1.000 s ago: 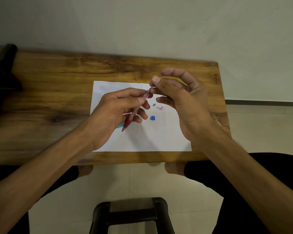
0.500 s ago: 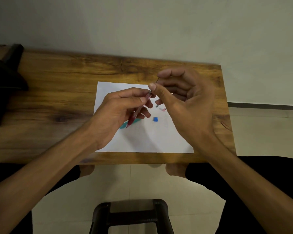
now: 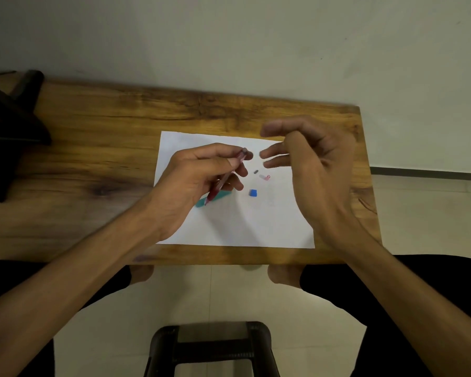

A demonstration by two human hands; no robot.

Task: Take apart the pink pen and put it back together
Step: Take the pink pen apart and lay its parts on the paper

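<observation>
The left hand (image 3: 201, 175) pinches the pink pen (image 3: 223, 180) above the paper (image 3: 256, 227) near the desk's (image 3: 93, 159) front edge — tip down; the right hand (image 3: 316, 170) hovers beside it, fingers relaxed — holding nothing.

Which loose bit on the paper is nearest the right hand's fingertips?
The small dark grey piece, farthest up the paper; the pink piece and blue piece lie nearer the person.

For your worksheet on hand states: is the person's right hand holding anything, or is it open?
Open. The right hand hovers with fingers loosely spread, holding nothing; the left hand grips the pink pen.
</observation>
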